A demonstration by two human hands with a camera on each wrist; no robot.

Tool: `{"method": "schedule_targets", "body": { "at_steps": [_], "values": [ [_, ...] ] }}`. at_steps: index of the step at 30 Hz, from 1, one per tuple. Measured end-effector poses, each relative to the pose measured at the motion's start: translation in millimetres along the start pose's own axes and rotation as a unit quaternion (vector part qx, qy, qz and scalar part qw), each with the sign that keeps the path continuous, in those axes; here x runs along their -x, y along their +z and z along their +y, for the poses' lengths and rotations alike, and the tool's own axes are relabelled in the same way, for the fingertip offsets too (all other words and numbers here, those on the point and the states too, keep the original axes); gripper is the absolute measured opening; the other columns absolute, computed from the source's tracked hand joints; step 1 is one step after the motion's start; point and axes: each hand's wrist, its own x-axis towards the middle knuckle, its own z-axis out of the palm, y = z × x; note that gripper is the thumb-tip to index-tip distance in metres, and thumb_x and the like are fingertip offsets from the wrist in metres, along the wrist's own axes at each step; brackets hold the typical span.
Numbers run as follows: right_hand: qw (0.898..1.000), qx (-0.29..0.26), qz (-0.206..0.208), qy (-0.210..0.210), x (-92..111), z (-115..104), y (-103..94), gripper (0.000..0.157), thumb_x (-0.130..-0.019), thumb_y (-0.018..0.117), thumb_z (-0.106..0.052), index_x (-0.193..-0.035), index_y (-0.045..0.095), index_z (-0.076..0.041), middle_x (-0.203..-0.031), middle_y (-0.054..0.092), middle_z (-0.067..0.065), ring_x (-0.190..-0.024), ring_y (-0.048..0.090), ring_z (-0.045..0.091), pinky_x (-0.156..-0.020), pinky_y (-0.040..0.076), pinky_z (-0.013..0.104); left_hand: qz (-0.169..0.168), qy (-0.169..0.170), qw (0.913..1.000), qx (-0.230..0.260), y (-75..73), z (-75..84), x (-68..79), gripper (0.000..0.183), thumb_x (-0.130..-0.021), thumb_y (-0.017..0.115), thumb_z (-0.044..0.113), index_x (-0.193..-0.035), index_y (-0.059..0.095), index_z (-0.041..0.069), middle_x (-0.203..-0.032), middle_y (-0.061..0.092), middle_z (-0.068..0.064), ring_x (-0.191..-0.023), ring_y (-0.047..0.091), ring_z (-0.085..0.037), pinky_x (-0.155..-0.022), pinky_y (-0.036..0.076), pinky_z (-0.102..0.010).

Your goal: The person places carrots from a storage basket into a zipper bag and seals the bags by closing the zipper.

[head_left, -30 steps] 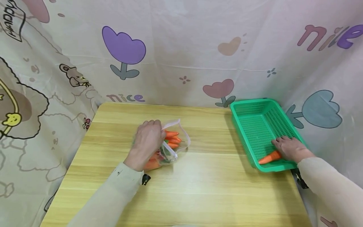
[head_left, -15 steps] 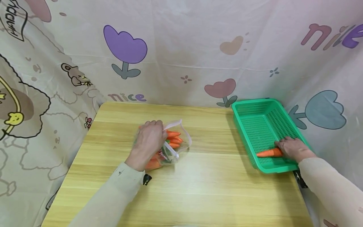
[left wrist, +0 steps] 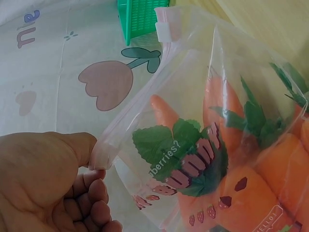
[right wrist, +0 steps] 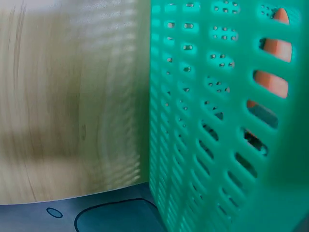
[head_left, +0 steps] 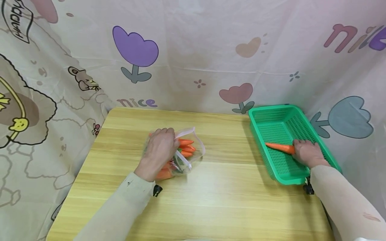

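My left hand (head_left: pixel 159 149) pinches the zip edge of a clear plastic zip bag (left wrist: pixel 193 63) between thumb and fingers. Inside the bag show several orange carrots (head_left: pixel 187 142) with green leaves (left wrist: pixel 207 169), behind dark red printed lettering. On the right, my right hand (head_left: pixel 308 153) grips the thick end of a carrot (head_left: pixel 280 147), its thin tip pointing left, within the green basket (head_left: pixel 261 155). In the right wrist view the slotted basket wall (right wrist: pixel 193 125) blocks the hand; only orange-pink patches show through the slots.
The basket stands at the right edge of the wooden table (head_left: pixel 223 197). A white slider (left wrist: pixel 164 32) sits on the bag's zip. Behind and beside the table hangs a printed cloth (head_left: pixel 187 50) with flowers and lettering.
My right hand has moved the carrot away from the basket's near end toward its middle, and the carrot has turned so its tip points farther back. The left hand keeps its hold on the bag.
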Motion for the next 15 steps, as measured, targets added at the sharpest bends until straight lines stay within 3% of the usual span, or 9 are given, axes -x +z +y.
{"method": "schedule_targets", "body": {
  "at_steps": [3, 8, 15],
  "values": [
    [0.999, -0.021, 0.033, -0.009, 1, 2, -3.0, 0.034, -0.089, 0.075, -0.020, -0.110, 0.058, 0.000, -0.102, 0.060, 0.022, -0.091, 0.052, 0.041, -0.075, 0.039, 0.057, 0.000, 0.002, 1.0000, 0.001, 0.4, 0.1, -0.3, 0.014, -0.095, 0.068, 0.015, -0.089, 0.062, 0.004, -0.076, 0.058, -0.006, -0.071, 0.051, -0.026, -0.067, 0.045, -0.037],
    [0.996, -0.046, 0.060, -0.037, 0, 8, -10.8, 0.035, -0.085, 0.078, -0.020, -0.106, 0.056, -0.002, -0.094, 0.058, 0.014, -0.087, 0.052, 0.035, -0.074, 0.039, 0.055, 0.003, 0.006, 1.0000, 0.006, 0.2, 0.1, -1.1, 0.013, -0.094, 0.067, 0.014, -0.088, 0.061, 0.004, -0.075, 0.057, -0.006, -0.070, 0.050, -0.026, -0.065, 0.043, -0.036],
    [0.995, -0.022, 0.083, -0.048, 4, 6, -27.5, 0.039, -0.083, 0.082, -0.024, -0.106, 0.056, -0.006, -0.092, 0.058, 0.009, -0.084, 0.049, 0.032, -0.075, 0.034, 0.053, -0.003, 0.003, 0.9999, 0.013, -0.2, -1.5, -2.2, 0.013, -0.094, 0.067, 0.014, -0.088, 0.061, 0.005, -0.075, 0.057, -0.006, -0.071, 0.051, -0.026, -0.066, 0.043, -0.036]
  ]
}}
